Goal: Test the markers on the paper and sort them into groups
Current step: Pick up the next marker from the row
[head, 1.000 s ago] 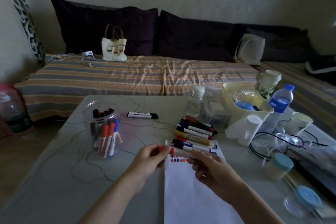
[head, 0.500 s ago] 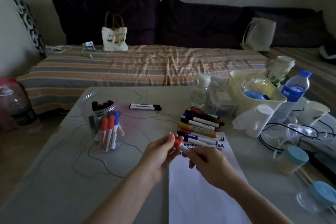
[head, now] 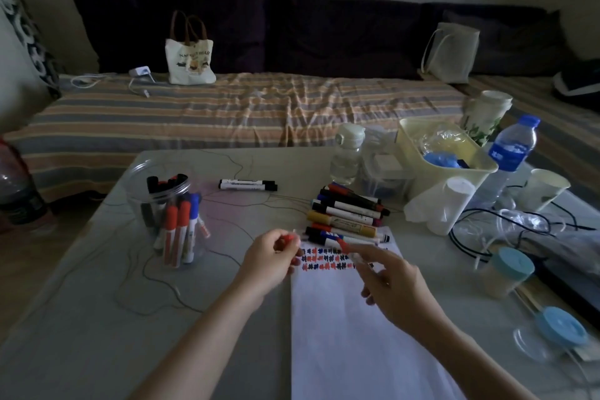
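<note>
Left hand: my left hand is curled, and its grip pinches a red cap at the fingertips, just off the left edge of the paper.
Right hand: my right hand has its grip closed round a red marker, bare red tip pointing up and left, over the top of the paper (the barrel is blurred, so no more than that).
Cap and marker: apart, with a gap between them.
Paper: white sheet lying on the table in front of me, with rows of small red, blue and black test marks across its top.
Sorted pile: a row of markers lies side by side at the far edge of the paper, touching one another.
Jar: a clear jar to the left holds more markers standing upright, red, blue and black.
Pair: two black markers lie together farther back, well apart from the pile.
Right side: a pale yellow bin, a water bottle and tangled cables.
</note>
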Demonstrator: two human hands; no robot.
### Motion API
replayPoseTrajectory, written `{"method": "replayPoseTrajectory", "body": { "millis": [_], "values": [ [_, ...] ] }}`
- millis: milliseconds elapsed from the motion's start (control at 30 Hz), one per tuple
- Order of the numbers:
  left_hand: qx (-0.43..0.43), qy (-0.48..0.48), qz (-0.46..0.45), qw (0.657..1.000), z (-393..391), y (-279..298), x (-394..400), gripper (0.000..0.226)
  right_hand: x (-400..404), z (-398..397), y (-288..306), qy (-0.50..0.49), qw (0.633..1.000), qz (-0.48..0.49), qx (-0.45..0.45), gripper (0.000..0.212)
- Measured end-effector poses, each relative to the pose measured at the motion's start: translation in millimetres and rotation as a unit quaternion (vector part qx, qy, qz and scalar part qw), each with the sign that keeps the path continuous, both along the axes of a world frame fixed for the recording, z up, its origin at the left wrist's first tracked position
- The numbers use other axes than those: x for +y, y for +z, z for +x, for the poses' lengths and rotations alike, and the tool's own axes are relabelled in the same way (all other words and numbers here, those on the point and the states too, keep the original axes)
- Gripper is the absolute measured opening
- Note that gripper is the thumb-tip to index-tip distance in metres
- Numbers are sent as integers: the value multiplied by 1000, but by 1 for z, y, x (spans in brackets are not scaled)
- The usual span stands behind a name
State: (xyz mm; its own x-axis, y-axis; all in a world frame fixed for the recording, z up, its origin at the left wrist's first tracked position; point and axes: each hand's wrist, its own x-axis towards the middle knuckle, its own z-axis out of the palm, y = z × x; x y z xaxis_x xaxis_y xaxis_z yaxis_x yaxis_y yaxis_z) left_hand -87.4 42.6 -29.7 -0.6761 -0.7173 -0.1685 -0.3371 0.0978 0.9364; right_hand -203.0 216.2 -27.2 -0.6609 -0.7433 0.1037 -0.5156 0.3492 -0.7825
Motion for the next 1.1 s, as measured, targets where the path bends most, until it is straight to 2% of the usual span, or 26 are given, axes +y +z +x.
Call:
{"method": "replayPoseTrajectory", "body": {
  "millis": [100,167,200,233,267,300,333,367,433,500,567,733,900,1100],
  "values": [
    [-79,-93,-123,985,2,-10,-2,20,13,-11,-3,-29,999,-34,-20,35],
    [-145,-147,-221,953,2,-19,-1,26,22,-23,0,-67,987,-101,-105,36],
    [-167,-152,-265,937,1,-22,-1,28,25,-29,4,-84,966,-151,-193,36],
    [-183,-150,-298,925,0,-23,-1,30,29,-34,9,-93,924,-208,-309,37],
    [-191,-147,-316,917,-2,-24,-2,31,32,-40,12,-97,866,-260,-415,37],
    [-195,-149,-324,914,-4,-26,-3,32,35,-44,15,-104,818,-298,-480,37],
    [-197,-152,-327,912,-6,-29,-5,31,38,-48,16,-112,798,-310,-505,37],
    [-203,-157,-325,910,-7,-32,-6,30,40,-51,14,-114,801,-298,-506,36],
    [-220,-166,-324,905,-10,-36,-8,27,42,-53,4,-134,847,-238,-455,30],
    [-238,-174,-333,896,-13,-39,-9,24,43,-54,-9,-170,911,-164,-337,27],
    [-243,-184,-329,894,-14,-36,-8,27,39,-56,-17,-188,953,-108,-213,20],
    [-290,-223,-321,874,-13,-32,-7,79,11,-65,-26,-143,979,-89,-112,9],
    [-290,-221,-326,872,-15,-33,-6,81,2,-64,-57,-203,977,-59,-36,12],
    [-291,-226,-315,875,-18,-32,-8,79,4,-69,-62,-226,972,-53,-24,19]
  ]
}}
